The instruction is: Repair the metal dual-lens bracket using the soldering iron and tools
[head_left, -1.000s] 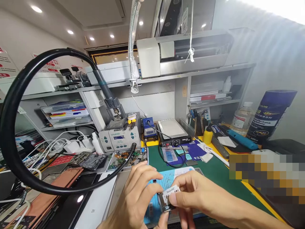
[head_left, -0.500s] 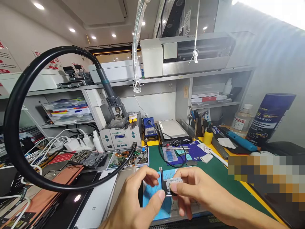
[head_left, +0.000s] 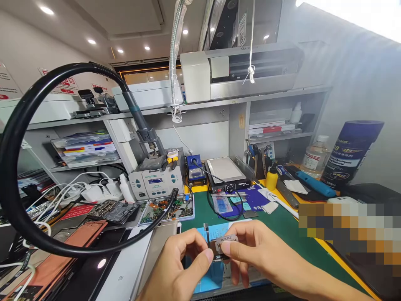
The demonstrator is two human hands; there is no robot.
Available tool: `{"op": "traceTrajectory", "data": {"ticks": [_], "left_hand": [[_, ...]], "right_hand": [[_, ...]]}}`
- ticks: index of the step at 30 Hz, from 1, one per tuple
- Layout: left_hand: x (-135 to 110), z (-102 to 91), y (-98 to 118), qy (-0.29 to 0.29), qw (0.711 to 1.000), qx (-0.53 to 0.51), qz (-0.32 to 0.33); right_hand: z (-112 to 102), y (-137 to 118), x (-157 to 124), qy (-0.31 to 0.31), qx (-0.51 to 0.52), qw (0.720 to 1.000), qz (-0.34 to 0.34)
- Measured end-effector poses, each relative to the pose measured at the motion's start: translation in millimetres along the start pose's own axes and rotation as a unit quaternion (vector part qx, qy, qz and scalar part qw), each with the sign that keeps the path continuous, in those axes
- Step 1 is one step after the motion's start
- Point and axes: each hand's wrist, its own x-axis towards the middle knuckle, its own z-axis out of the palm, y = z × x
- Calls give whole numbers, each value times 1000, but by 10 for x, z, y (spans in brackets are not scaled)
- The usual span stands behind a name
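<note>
My right hand (head_left: 253, 244) grips a small silver metal plate (head_left: 228, 238) printed "DUOLEKE", the thumb pressed on its face. Against the plate is a small dark part (head_left: 216, 252) with a narrow flex strip (head_left: 206, 228) sticking up at its left end; its exact kind is unclear. The thumb and bent fingers of my left hand (head_left: 183, 259) close on the left edge of this dark part. Both hands are above a light-blue sheet (head_left: 208, 280) on the green mat (head_left: 288, 238). My fingers hide much of the plate and the dark part.
A grey hot air station (head_left: 156, 184) with a black looping hose (head_left: 9, 167) stands back left. Phones, including a white one (head_left: 122, 267), lie to the left beside a tray of circuit boards (head_left: 188, 215). A black-framed heating plate (head_left: 227, 171) and spray can (head_left: 351, 154) are behind.
My left fingers have closed in on the left edge of the dark part, where they were spread apart before. The right hand keeps its hold on the plate. The view has shifted slightly.
</note>
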Motion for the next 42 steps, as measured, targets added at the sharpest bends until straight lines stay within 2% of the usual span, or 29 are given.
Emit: {"op": "traceTrajectory", "data": {"ticks": [5, 8, 12, 17, 22, 29, 42], "left_hand": [[15, -18, -22, -34, 998, -41, -14], [16, -35, -52, -37, 998, -52, -1], [-6, -51, -74, -21, 998, -26, 54], [-36, -22, -97, 27, 990, 52, 132], [-53, 19, -131, 60, 977, 47, 201], [-53, 27, -126, 83, 968, 75, 223], [-38, 44, -157, 110, 971, 32, 208]], "right_hand": [[3, -21, -24, -1, -5, 1000, -2], [-10, -64, -40, 9, -11, 1000, -9], [-25, -126, -82, 43, -50, 998, -22], [-48, -106, -122, 46, -65, 995, -52], [-64, -74, -151, 75, -126, 985, -94], [-86, -50, -172, 107, -189, 968, -126], [-79, -37, -138, 116, -185, 967, -131]]}}
